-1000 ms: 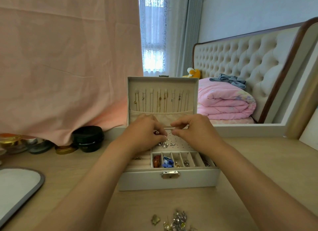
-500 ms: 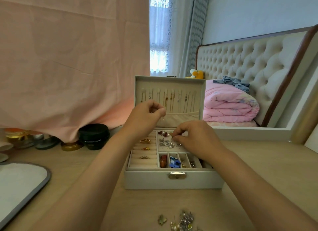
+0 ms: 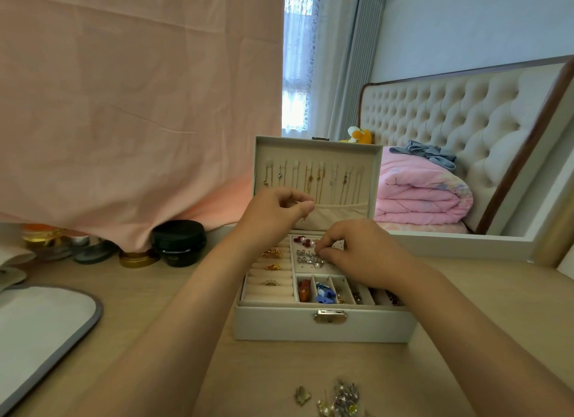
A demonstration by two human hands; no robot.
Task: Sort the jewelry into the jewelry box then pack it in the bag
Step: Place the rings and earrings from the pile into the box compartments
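Two hands work over the open jewelry box (image 3: pixel 324 325), which sits mid-surface toward the far edge, lid upright with thin chains hanging inside it. My left hand (image 3: pixel 273 213) hovers in front of the lid's pocket, its grip pinched on a tiny earring (image 3: pixel 303 219) that I can barely make out. My right hand (image 3: pixel 362 252) is down on the stud panel, fingertips closed among small silver studs (image 3: pixel 309 258); what it holds, I cannot tell, and it hides the panel's right part and some rear compartments. Loose jewelry (image 3: pixel 340 401) lies at the near edge of the surface (image 3: pixel 497 308). A grey-rimmed bag (image 3: pixel 40 329) lies at the left edge. A black jar (image 3: pixel 178 242) and gold lids stand at the far left, half under a pink cloth (image 3: pixel 124 106).
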